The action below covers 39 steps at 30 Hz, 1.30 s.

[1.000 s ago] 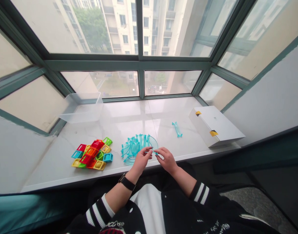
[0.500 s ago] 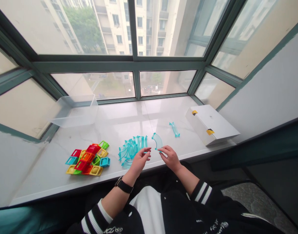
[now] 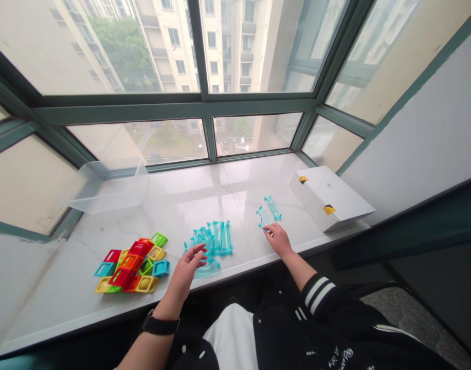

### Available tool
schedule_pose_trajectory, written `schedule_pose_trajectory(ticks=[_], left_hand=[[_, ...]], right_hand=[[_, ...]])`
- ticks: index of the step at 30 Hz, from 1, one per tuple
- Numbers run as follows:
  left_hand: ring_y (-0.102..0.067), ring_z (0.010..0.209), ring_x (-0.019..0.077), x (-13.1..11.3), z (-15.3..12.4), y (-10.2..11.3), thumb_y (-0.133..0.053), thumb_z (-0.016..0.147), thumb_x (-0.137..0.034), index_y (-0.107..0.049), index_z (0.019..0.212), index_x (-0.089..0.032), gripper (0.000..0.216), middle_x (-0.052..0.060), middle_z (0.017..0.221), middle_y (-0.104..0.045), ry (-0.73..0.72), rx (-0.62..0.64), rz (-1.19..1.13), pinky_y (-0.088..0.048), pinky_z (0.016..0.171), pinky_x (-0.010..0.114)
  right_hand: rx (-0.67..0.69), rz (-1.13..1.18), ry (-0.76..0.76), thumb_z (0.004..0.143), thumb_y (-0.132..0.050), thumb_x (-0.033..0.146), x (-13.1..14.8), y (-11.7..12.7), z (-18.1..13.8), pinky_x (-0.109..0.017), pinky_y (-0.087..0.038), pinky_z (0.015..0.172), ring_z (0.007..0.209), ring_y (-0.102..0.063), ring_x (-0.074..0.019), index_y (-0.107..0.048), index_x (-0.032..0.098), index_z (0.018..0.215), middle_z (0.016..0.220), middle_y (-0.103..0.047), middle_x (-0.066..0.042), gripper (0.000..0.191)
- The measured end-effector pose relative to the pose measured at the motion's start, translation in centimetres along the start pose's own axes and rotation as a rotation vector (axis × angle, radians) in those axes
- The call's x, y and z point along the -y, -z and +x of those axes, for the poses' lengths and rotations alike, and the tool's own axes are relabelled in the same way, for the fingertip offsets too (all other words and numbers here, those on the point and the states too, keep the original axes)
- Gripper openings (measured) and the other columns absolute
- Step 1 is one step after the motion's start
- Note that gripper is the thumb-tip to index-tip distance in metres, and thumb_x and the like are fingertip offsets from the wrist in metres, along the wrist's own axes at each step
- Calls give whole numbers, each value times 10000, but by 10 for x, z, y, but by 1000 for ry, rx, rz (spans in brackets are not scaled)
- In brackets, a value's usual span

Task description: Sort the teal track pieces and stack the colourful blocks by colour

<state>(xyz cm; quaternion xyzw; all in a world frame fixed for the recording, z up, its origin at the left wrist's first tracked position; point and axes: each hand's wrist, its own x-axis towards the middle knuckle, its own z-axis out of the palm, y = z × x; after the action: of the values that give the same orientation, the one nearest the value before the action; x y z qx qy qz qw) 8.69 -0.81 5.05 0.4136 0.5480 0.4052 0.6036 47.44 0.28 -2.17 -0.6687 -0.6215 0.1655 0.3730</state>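
Observation:
My right hand [image 3: 278,239] pinches the near end of a curved, clear teal track piece [image 3: 263,216]. Just beyond it, a straight teal track piece [image 3: 273,207] lies on the white sill. My left hand [image 3: 189,263] is over the near left side of a pile of teal track pieces [image 3: 222,237], fingers apart and nothing in them. Straight pieces stand side by side at the pile's right, while curved ones overlap at its left, partly covered by my left hand.
A stack of coloured plastic frame tiles [image 3: 132,263] sits at the left. Behind it stands a clear plastic bin [image 3: 118,198] by the window. On the right is a white box [image 3: 333,198] with yellow-and-black tabs. The sill's front edge [image 3: 235,271] runs close to my body.
My right hand has carried the curved track piece rightward, beside the straight one. My left hand has moved left, over the pile. The view has shifted slightly.

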Motion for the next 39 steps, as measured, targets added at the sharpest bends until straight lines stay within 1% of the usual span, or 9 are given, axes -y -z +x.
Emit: schedule_pose_trajectory(ticks=[4, 7, 11, 14, 16, 19, 26, 33, 39], left_hand=[[-716, 953, 236, 6, -10, 12, -854, 708, -625, -748, 1220, -183, 684, 128, 1166, -734, 26, -62, -14, -620, 827, 363], [-721, 945, 238, 8, -17, 11, -852, 697, -629, -750, 1204, -182, 683, 130, 1155, -738, 47, -97, -26, -618, 819, 359], [-723, 945, 240, 10, -21, 9, -863, 674, -629, -751, 1190, -179, 694, 138, 1162, -741, 75, -114, -42, -618, 819, 362], [-726, 933, 240, 13, -21, 8, -851, 672, -642, -754, 1180, -186, 689, 133, 1148, -746, 71, -159, -40, -615, 800, 356], [-725, 925, 237, 15, -20, 7, -839, 682, -643, -754, 1179, -188, 679, 132, 1148, -747, 69, -179, -38, -613, 792, 353], [-724, 915, 229, 18, -19, 3, -837, 691, -628, -752, 1175, -187, 661, 133, 1144, -747, 80, -173, -41, -609, 790, 347], [-730, 915, 236, 18, -23, -9, -805, 714, -630, -746, 1185, -173, 659, 142, 1142, -744, 90, -144, -14, -611, 788, 350], [-729, 925, 239, 17, -27, -9, -824, 709, -595, -750, 1166, -175, 625, 151, 1151, -753, 123, -125, -25, -616, 808, 365], [-734, 905, 232, 21, -29, -12, -812, 714, -603, -749, 1147, -176, 612, 142, 1126, -757, 120, -152, -13, -606, 785, 348]], right_hand=[[24, -73, -66, 908, -585, 215, -18, -14, 28, -359, -535, 843, 753, -635, -180, -775, 222, 1013, 1005, -693, -54, 217], [60, -100, -85, 916, -579, 189, -26, -27, 44, -353, -521, 857, 767, -631, -177, -776, 219, 1037, 1049, -696, -62, 233], [69, -151, -104, 935, -593, 160, -32, -41, 53, -321, -502, 840, 891, -657, -196, -779, 217, 1057, 1074, -699, -70, 230], [49, -178, -107, 958, -590, 166, -35, -47, 52, -302, -497, 812, 966, -662, -207, -779, 224, 1092, 1094, -694, -74, 239], [22, -193, -99, 970, -580, 177, -38, -50, 49, -299, -500, 793, 970, -663, -207, -772, 229, 1154, 1124, -681, -80, 271], [-29, -226, -73, 971, -559, 185, -40, -54, 43, -304, -507, 783, 965, -659, -209, -762, 235, 1216, 1157, -661, -89, 322], [-69, -285, -57, 961, -516, 160, -43, -60, 42, -309, -522, 802, 965, -652, -217, -758, 229, 1231, 1153, -663, -97, 369], [-63, -298, -71, 986, -488, 151, -45, -61, 43, -315, -521, 827, 957, -649, -217, -746, 216, 1248, 1146, -657, -103, 374], [-85, -281, -70, 971, -496, 150, -45, -62, 43, -314, -523, 815, 930, -636, -213, -752, 220, 1227, 1116, -660, -96, 369]])
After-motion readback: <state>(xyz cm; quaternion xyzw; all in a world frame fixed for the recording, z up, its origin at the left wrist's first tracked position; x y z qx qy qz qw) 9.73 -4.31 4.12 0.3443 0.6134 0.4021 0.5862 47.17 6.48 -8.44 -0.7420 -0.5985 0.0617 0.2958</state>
